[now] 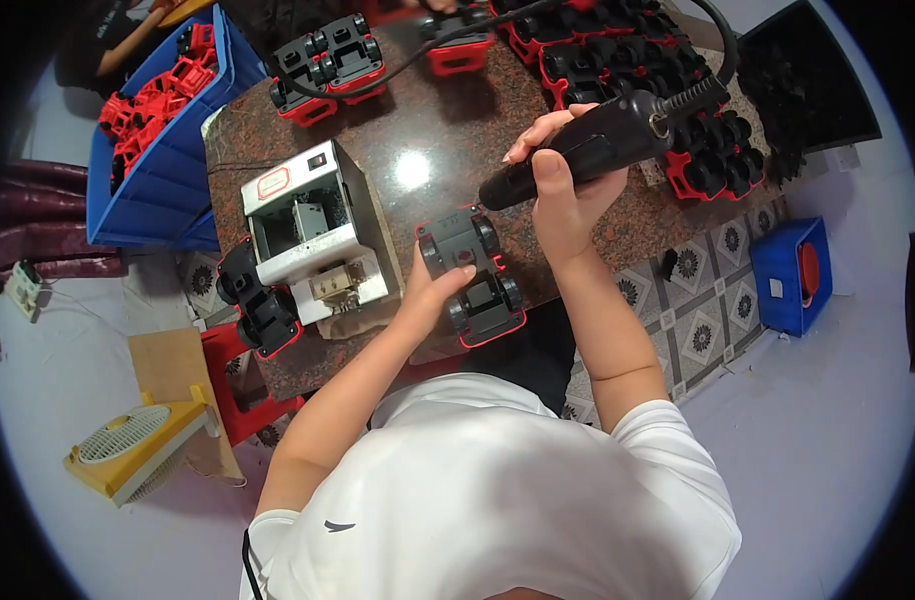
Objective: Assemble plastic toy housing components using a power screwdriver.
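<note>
My left hand [434,294] grips a toy car [492,315] with a black underside and red edging, its wheels facing up, near the front edge of the table. The thumb lies across the middle of its underside. In my right hand [569,205] is a black electric screwdriver [612,132], fingers wrapped round its body and its cable leaving from the rear end. The screwdriver's nose tilts down to the left, close to the far end of the car. I cannot tell whether its tip touches the car.
A white machine [352,245] stands left on the stone table [417,130], with another upturned car [260,300] beside it. More upturned cars [617,70] crowd the back right. A blue crate [162,195] holds red bodies. Another person's hand [439,5] is at the far edge.
</note>
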Demonstrator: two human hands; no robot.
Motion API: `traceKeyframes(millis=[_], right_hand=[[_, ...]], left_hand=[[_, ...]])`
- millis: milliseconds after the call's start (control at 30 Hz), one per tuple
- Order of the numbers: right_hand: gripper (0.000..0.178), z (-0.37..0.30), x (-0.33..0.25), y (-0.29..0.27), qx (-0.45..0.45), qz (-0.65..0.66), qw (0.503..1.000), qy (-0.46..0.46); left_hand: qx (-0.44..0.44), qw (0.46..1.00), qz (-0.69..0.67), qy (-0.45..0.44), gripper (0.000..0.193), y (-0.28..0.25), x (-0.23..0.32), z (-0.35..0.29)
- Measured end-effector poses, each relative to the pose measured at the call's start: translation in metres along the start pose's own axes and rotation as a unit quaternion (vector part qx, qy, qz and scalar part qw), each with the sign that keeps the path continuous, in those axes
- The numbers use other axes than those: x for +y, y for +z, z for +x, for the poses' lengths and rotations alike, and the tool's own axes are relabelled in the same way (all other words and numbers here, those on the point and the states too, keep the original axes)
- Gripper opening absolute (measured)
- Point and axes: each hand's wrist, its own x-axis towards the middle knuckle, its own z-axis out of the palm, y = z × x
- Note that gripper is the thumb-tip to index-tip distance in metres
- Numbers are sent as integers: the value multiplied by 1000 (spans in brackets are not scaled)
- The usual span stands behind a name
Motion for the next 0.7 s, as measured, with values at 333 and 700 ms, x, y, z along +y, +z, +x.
traceKeyframes(millis=[333,700], right_hand=[[48,-2,-2,2,-23,-29,999,-14],[47,-5,-36,-3,10,-96,995,21]], left_hand=[[6,1000,-12,-22,74,0,3,-2],[-4,990,-92,-108,81,-2,9,-13]])
